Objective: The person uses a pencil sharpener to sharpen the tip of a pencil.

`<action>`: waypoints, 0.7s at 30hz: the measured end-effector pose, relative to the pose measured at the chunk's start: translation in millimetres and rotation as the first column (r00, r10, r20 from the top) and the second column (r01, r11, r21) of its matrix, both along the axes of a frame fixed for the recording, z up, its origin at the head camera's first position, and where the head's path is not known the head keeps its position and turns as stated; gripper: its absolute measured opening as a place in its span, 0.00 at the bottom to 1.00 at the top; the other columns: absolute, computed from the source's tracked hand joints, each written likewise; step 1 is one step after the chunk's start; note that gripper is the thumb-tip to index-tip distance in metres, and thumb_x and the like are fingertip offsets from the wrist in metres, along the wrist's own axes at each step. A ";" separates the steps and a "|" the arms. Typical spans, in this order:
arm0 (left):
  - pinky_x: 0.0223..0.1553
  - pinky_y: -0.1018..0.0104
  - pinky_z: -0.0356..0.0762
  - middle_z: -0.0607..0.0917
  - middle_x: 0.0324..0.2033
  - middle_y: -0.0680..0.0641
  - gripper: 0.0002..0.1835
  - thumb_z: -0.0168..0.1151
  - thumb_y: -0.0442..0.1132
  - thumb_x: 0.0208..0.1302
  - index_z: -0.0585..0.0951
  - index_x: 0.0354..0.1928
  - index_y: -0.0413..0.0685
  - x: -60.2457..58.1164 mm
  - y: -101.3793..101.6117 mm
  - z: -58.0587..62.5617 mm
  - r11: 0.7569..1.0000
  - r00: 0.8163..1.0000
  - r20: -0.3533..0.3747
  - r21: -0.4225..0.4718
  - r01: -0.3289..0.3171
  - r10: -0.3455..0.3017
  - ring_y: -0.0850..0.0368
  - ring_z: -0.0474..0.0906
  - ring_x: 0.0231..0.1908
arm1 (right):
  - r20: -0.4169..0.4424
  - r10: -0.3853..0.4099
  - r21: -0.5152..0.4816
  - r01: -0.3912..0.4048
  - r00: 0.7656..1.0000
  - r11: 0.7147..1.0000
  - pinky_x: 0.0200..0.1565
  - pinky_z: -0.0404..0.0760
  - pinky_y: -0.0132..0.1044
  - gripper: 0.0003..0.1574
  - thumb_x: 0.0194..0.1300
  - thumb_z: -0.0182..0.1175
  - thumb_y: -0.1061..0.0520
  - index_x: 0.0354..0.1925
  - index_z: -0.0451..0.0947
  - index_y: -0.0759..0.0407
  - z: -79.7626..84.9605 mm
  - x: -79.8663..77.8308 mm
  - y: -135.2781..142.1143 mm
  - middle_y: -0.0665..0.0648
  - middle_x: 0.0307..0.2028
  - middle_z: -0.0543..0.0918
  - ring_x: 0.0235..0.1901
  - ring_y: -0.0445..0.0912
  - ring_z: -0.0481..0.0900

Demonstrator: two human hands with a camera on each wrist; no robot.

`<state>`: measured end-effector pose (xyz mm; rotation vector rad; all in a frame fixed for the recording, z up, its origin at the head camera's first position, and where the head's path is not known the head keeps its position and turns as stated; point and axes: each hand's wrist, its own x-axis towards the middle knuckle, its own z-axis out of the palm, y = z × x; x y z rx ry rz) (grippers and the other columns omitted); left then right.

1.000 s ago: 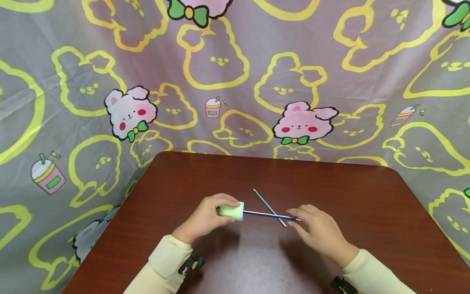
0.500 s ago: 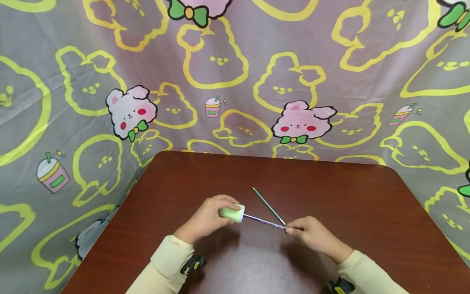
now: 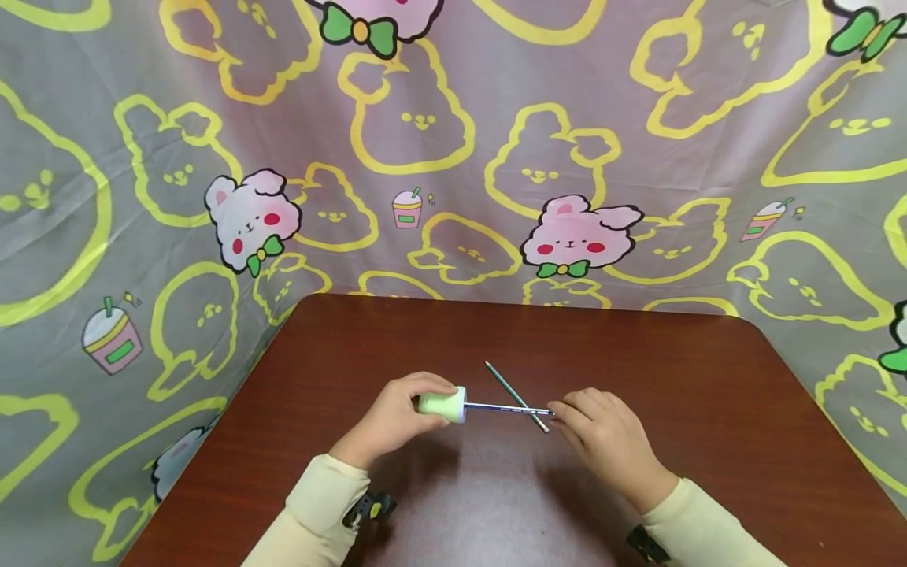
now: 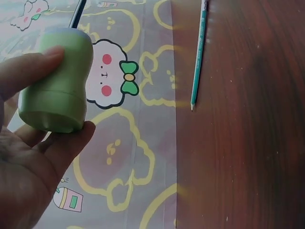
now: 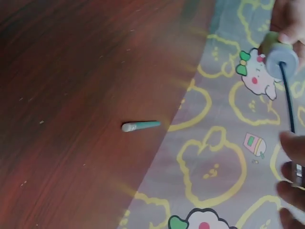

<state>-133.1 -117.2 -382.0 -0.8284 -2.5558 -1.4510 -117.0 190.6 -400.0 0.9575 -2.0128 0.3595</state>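
Note:
My left hand [image 3: 391, 419] grips a light green, waisted pencil sharpener [image 3: 439, 405], held sideways above the table. Thumb and fingers wrap its body in the left wrist view, where its rounded base [image 4: 52, 117] faces the camera. A dark blue pencil [image 3: 492, 407] sticks out of the hole in its pale end, pointing right; the inserted tip is hidden. The fingers of my right hand [image 3: 611, 442] pinch the pencil's free end. In the right wrist view those fingers [image 5: 291, 145] lie on both sides of the pencil, and the sharpener's round face [image 5: 276, 62] shows around it.
A teal pencil [image 3: 512, 386] lies diagonally on the brown wooden table [image 3: 340, 339], behind and partly under the held pencil in the head view. A patterned cloth [image 3: 453, 181] hangs along the table's back and sides.
My right hand, with loosened fingers at first, pinched the blue pencil's end lower down, then rose slightly with it. The pencil now sits nearly level. My left hand keeps its grip on the sharpener.

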 end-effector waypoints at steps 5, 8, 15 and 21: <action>0.46 0.67 0.75 0.85 0.45 0.45 0.21 0.74 0.27 0.45 0.85 0.45 0.41 0.1 1.3 1.3 1.000 0.999 0.047 0.011 0.009 -0.010 0.51 0.80 0.48 | -0.095 0.037 -0.030 -0.040 0.995 0.999 0.24 0.73 0.36 0.22 0.76 0.45 0.55 0.32 0.81 0.63 -1.5 0.0 -4.2 0.53 0.29 0.78 0.26 0.46 0.74; 0.46 0.67 0.76 0.85 0.44 0.44 0.20 0.73 0.25 0.45 0.85 0.45 0.39 0.4 2.4 2.4 0.999 0.999 0.031 0.004 0.032 -0.032 0.50 0.80 0.48 | 0.071 0.069 -0.048 -0.066 0.995 0.997 0.25 0.73 0.32 0.18 0.73 0.51 0.55 0.31 0.81 0.62 -1.8 3.2 -3.8 0.50 0.28 0.78 0.26 0.43 0.72; 0.44 0.68 0.76 0.85 0.44 0.46 0.19 0.72 0.25 0.44 0.87 0.43 0.40 2.4 4.8 5.2 0.992 0.994 -0.063 -0.096 0.085 -0.091 0.49 0.80 0.48 | 0.915 0.209 -0.221 -0.004 0.345 0.975 0.22 0.66 0.29 0.08 0.63 0.62 0.61 0.34 0.85 0.66 12.3 5.9 5.4 0.45 0.20 0.74 0.21 0.33 0.66; 0.44 0.68 0.76 0.85 0.44 0.45 0.19 0.72 0.24 0.44 0.86 0.43 0.39 -0.4 6.8 0.0 0.996 0.996 -0.030 -0.040 0.083 -0.084 0.50 0.80 0.47 | 0.783 -0.008 -0.008 0.023 0.622 1.000 0.29 0.73 0.31 0.07 0.60 0.66 0.56 0.38 0.85 0.56 14.5 7.4 6.1 0.42 0.30 0.80 0.28 0.33 0.72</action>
